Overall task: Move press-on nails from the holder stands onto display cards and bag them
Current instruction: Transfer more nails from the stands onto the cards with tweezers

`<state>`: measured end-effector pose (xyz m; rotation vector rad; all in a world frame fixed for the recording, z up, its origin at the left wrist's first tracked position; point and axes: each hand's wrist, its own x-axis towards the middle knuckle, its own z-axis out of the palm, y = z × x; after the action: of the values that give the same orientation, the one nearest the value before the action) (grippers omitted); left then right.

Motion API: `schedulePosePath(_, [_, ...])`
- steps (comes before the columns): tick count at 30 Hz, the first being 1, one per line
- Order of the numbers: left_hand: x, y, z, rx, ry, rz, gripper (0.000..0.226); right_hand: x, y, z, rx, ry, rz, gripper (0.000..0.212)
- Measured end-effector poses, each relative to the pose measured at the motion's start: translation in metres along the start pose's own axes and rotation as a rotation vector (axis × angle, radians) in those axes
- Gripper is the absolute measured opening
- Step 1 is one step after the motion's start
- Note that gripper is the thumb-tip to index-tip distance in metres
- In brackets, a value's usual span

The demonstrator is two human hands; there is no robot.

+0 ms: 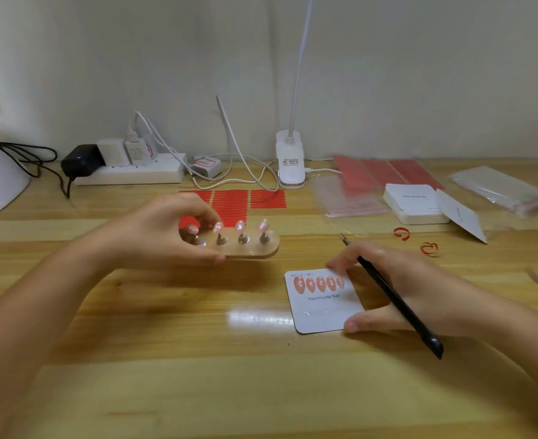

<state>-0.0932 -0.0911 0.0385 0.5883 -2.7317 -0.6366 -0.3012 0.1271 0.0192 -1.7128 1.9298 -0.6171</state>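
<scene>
My left hand [163,231] grips a clear oblong holder stand [255,248] and holds it just above the table. Several pink press-on nails [239,226] stand on its metal pegs; one near my fingers is tilted. A white display card [323,312] printed "Handmade Nail" lies on the table with a row of several orange-pink nails [319,284] along its top. My right hand [397,289] rests on the card's right side, fingertips at its top corner and thumb at its lower edge, with a black pen-like tool [397,304] held between the fingers.
Red adhesive strip sheets [232,201] lie behind the stand. Clear bags [350,198], a stack of white cards [411,204] and more bags [502,188] sit at the right back. Peeled red curls [401,233] lie nearby. A power strip [128,174] and clip lamp [290,163] line the wall.
</scene>
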Motion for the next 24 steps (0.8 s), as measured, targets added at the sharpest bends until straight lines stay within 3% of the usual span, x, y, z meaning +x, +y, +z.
schedulePosePath(7, [0.007,0.035,0.027,0.017,0.204,-0.024,0.047,0.003,0.009,0.013,0.024,0.114,-0.020,0.069])
schedulePosePath(13, [0.026,0.039,0.051,0.068,0.140,-0.091,0.037,0.003,0.009,0.021,0.030,0.212,-0.029,0.073])
schedulePosePath(24, [0.042,0.041,0.074,0.022,0.136,-0.149,0.047,0.005,0.012,0.033,0.090,0.369,-0.023,0.077])
